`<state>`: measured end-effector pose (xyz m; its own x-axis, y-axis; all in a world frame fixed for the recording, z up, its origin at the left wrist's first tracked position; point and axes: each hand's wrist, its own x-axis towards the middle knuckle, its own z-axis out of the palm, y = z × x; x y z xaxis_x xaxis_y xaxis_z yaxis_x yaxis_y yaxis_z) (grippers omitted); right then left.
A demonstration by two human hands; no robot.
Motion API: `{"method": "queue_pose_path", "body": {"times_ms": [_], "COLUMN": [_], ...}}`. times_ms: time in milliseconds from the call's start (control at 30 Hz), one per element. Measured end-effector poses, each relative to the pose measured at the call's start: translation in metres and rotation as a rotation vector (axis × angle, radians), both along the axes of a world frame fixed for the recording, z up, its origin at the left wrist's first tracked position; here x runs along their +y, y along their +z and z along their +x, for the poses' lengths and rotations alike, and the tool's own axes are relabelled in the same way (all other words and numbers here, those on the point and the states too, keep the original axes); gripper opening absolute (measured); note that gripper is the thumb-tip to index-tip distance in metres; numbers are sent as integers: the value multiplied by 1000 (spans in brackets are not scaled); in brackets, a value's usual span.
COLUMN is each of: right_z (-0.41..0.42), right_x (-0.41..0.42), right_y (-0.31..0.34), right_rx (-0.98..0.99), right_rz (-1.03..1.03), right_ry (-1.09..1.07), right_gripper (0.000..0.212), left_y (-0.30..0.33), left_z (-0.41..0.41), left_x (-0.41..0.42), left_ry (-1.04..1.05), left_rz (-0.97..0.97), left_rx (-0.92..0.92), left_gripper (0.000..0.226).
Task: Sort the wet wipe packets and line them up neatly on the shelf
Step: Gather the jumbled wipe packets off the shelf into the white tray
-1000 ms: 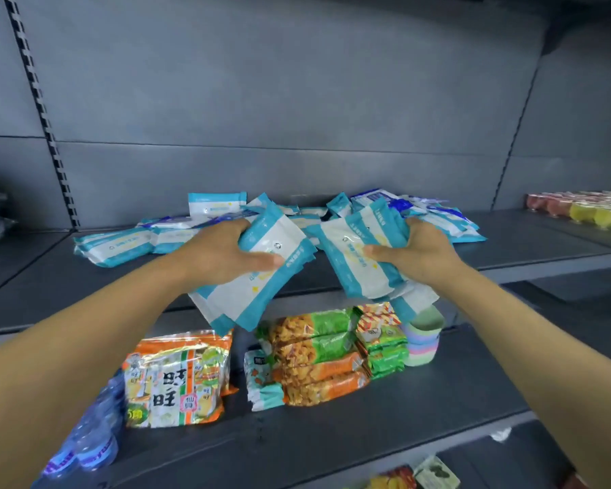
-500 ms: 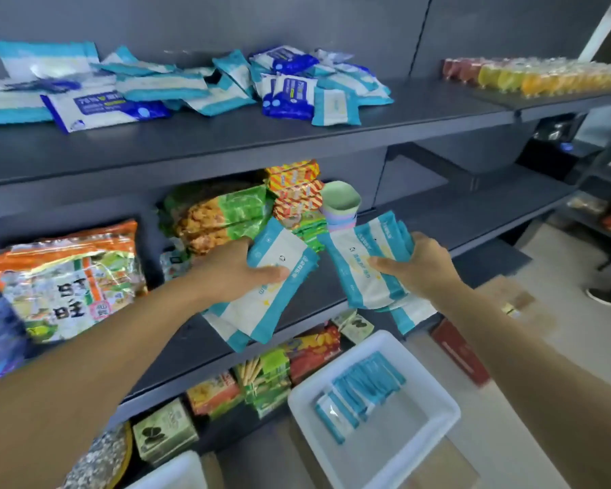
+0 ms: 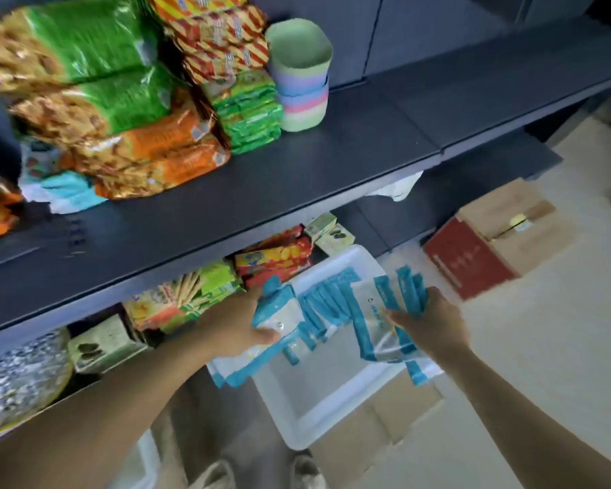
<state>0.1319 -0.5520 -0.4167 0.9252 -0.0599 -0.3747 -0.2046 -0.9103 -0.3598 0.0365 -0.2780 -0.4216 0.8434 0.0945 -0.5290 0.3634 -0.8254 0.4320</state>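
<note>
Both hands grip wet wipe packets over the white bin, which sits on flattened cardboard on the floor. Fingers and thumb of the left hand curl round a left bundle of packets at the bin's left rim; at least two blue-and-white packets show in it, though blur hides the exact count. At the bin's right rim the right hand clamps a right bundle of packets, thumb across the front; several blue edges fan out there, perhaps three or four, too smeared to count.

Largest of all, the dark shelf runs above the bin. On it, up and left of the bin, lie four long snack bags, two green and two orange, stacked. Right of these stand a pile of red-striped packs over a pile of green packs. One stack of pastel cups stands at the right of that group.

Right of the bin, two cardboard boxes rest on the floor, one red-sided. Inside the bin, a row of loose packets stands on edge against its far wall, roughly six. Below the bin, two shoe tips show.
</note>
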Motion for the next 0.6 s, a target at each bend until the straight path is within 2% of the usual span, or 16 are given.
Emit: {"method": "queue_pose_path", "body": {"times_ms": [300,467,600], "right_z": [23,26,22], "right_x": [1,9,17], "right_y": [-145,-204,-234], "right_rx": [59,80,71], "right_rz": [47,72,69], "right_ry": [-40,-87,-100], "right_gripper": [48,49,49], "left_y": [-153,-230,-275], "left_z": [67,79,76], "left_x": [-36,-36,-22], "left_ry": [-640,-957,-1145], "left_rz": [330,400,462], "left_rx": [97,165,134], "left_gripper": [52,48,45]}}
